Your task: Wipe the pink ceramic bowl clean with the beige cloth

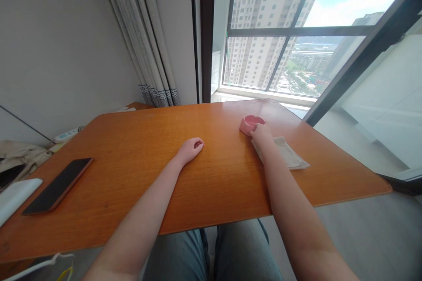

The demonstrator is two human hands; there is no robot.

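Note:
A pink ashtray (245,128) with notches in its rim sits upright toward the right rear of the wooden table (138,153). My right hand (263,135) has its fingers closed on the ashtray's near right side; the fingertips are partly hidden. Under and beside my right wrist lies a folded white cloth or tissue (290,156). My left hand (190,150) rests on the tabletop near the middle, curled into a loose fist. Nothing shows between its fingers, and it is apart from the ashtray.
At the left of the table lies a black flat device (59,186) with a reddish edge, beside a white object (20,197). A power strip (68,135) and beige fabric (23,156) are past the left edge. Behind the table stand a curtain (145,39) and a window (263,61).

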